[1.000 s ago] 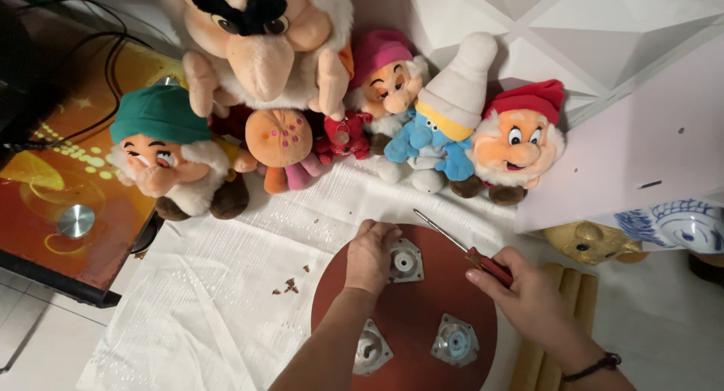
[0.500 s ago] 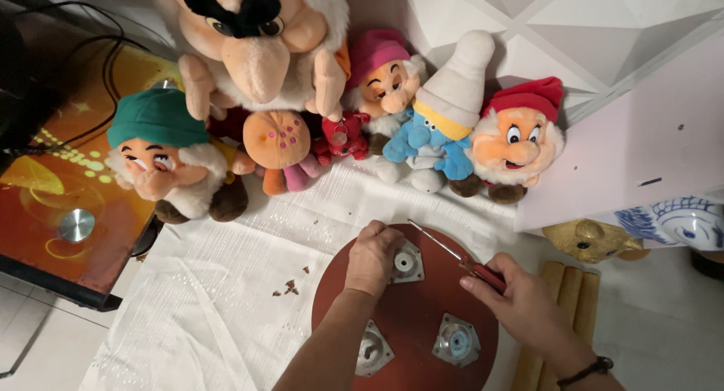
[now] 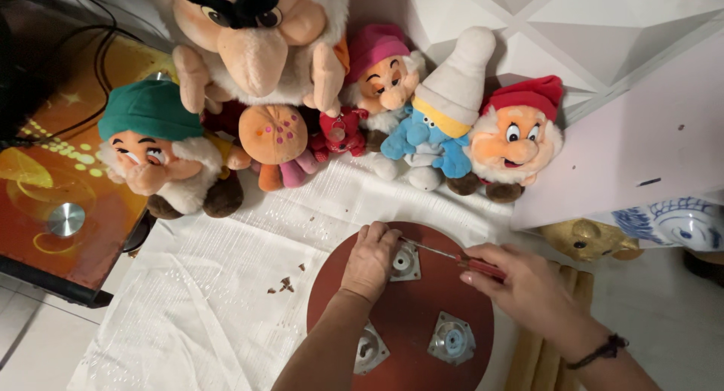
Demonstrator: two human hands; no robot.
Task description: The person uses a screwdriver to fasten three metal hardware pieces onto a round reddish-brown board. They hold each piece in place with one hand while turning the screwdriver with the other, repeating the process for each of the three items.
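A round dark red wooden board (image 3: 411, 315) lies on a white cloth (image 3: 211, 300) and carries three square metal mounting plates. My left hand (image 3: 369, 259) rests on the board's far edge, fingers against the upper metal plate (image 3: 405, 262). My right hand (image 3: 520, 285) grips a red-handled screwdriver (image 3: 460, 258), whose thin shaft points left with its tip at that plate beside my left fingers. Two more plates, one (image 3: 451, 338) at lower right and one (image 3: 371, 349) partly under my left forearm, sit nearer to me.
Several plush toys (image 3: 339, 97) line the wall behind the cloth. A glossy orange table (image 3: 53, 202) stands at left. Light wooden legs (image 3: 554, 338) lie right of the board, near a golden figurine (image 3: 588, 239) and a blue-and-white ceramic piece (image 3: 679, 223). Small brown crumbs (image 3: 285, 285) dot the cloth.
My right hand has shifted left and lowered the screwdriver, bringing its tip down to the upper plate. My left hand stays on the board's edge.
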